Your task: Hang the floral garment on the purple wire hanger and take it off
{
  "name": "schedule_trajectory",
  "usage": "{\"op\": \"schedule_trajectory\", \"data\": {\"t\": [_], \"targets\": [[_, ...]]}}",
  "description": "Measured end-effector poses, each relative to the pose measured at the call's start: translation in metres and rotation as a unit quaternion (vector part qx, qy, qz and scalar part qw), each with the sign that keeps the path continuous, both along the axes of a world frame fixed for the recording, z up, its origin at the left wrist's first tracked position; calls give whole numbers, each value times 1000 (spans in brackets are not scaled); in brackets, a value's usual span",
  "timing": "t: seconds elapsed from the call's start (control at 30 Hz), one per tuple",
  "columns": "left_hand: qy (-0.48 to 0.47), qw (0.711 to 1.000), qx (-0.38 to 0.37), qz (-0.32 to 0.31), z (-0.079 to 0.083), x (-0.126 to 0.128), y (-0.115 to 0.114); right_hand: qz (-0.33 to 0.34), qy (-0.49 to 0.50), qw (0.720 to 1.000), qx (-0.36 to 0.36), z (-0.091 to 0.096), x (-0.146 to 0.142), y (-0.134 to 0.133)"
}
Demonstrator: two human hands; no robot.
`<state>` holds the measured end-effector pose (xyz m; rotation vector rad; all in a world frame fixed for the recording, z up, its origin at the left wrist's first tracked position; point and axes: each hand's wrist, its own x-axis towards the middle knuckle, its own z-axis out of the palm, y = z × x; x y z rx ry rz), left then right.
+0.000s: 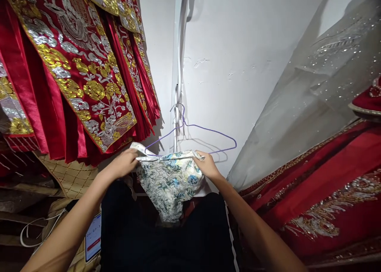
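A floral garment (pixel 172 181), white with blue and green flowers, hangs between my two hands; its exact kind I cannot make out. My left hand (pixel 125 162) is closed on its upper left edge. My right hand (pixel 207 165) pinches the upper right edge. Just behind the garment is a purple wire hanger (pixel 210 128), its left end inside the garment's top opening and its right arm sticking out past my right hand. The hanger's hook meets a white strap (pixel 176 117) hanging down the wall.
Red embroidered costumes with gold and silver sequins (pixel 95 89) hang at the left. On the right are a sheer grey sparkly fabric (pixel 285 101) and a red beaded garment (pixel 321 196). A phone (pixel 93 238) with a running timer and a white cable (pixel 26 228) lie at lower left.
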<state>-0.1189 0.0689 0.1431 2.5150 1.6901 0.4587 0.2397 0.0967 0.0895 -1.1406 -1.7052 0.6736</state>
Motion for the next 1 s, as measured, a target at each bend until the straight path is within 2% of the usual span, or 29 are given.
{"op": "schedule_trajectory", "data": {"t": [0.07, 0.13, 0.2, 0.3, 0.33, 0.4, 0.47, 0.5, 0.6, 0.67, 0.73, 0.83, 0.9, 0.93, 1.0], "targets": [[-1, 997, 56, -48, 16, 6, 6, 3, 11, 1000, -6, 2, 0, -4], [-21, 995, 76, -55, 21, 10, 10, 9, 17, 1000, -10, 2, -1, -7], [-23, 998, 43, -26, 16, 11, 12, 4, 5, 1000, 1, 2, -2, -11], [-12, 999, -51, -2, 4, 8, 14, -10, -21, 1000, 21, 2, -2, -14], [-16, 999, -50, -1, 3, 9, 14, -11, -24, 999, 23, 2, -2, -15], [-45, 999, 24, -7, 6, 13, 11, -9, -15, 1000, 20, 3, -5, -15], [-84, 989, 116, -24, 16, 23, 7, 5, 13, 1000, 7, 3, -10, -15], [-104, 984, 138, -41, 22, 29, 6, 19, 29, 999, -1, 3, -13, -16], [-168, 973, 129, -92, 34, 45, 10, 73, 46, 996, -21, 3, -22, -22], [-197, 967, 120, -111, 34, 50, 18, 89, 24, 996, -6, 5, -22, -30], [-198, 965, 131, -111, 30, 49, 27, 48, 17, 998, 41, 11, -13, -39], [-175, 966, 159, -102, 26, 44, 37, -108, 42, 989, 89, 28, 15, -44], [-159, 966, 176, -105, 27, 44, 37, -181, 30, 979, 86, 43, 38, -41], [-153, 965, 186, -106, 29, 44, 35, -181, 12, 981, 73, 52, 50, -38], [-154, 962, 210, -88, 34, 45, 32, -119, -24, 992, 19, 70, 71, -33]]}}
